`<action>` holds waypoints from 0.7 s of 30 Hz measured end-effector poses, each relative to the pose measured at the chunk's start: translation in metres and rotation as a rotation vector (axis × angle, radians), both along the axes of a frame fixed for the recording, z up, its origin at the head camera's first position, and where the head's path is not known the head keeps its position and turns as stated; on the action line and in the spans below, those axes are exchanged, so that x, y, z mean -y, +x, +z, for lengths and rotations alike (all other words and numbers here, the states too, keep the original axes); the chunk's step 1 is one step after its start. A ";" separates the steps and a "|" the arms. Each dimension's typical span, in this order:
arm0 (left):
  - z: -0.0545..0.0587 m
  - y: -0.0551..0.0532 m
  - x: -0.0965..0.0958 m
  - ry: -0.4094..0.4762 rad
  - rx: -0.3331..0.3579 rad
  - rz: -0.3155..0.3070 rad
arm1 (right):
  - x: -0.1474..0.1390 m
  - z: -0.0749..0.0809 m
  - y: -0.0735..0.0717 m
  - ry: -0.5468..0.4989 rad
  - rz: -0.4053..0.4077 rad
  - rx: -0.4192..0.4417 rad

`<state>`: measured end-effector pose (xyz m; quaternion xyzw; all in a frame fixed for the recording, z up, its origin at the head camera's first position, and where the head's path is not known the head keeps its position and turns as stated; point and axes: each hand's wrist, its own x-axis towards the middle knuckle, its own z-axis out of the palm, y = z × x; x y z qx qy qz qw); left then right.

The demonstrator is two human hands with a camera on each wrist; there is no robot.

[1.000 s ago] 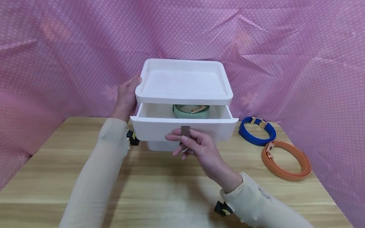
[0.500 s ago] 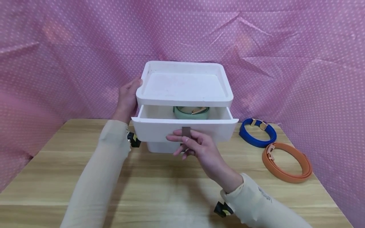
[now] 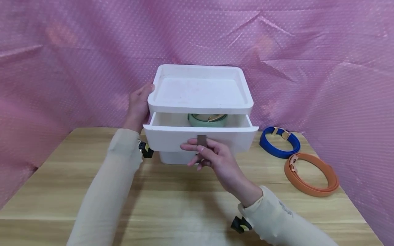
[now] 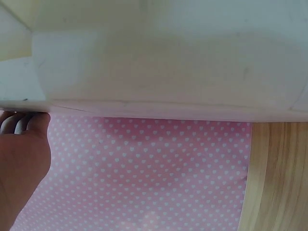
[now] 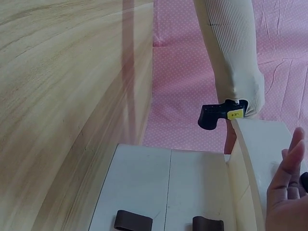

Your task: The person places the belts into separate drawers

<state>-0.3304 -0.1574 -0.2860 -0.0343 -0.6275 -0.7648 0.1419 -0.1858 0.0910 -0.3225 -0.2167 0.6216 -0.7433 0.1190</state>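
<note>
Brown tab (image 3: 201, 140), right hand (image 3: 213, 157) pinching; my left hand (image 3: 138, 106) grips the chest (image 3: 200, 92). One belt (image 3: 207, 123) inside, two belts (image 3: 277, 152) right of it.

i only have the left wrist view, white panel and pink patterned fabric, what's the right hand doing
Observer: The right hand holds a dark brown strap pull on the front of a white plastic drawer.
Operator: anything in that drawer
Observer: Yes, a coiled pale green belt shows inside.
Operator: any more belts around
Observer: Two, on the light wooden table to the drawer's right: a coiled blue belt and a coiled orange belt.
</note>
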 end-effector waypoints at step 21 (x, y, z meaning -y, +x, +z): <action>-0.002 0.000 -0.001 0.014 -0.016 0.024 | -0.001 -0.001 -0.004 0.031 0.008 -0.022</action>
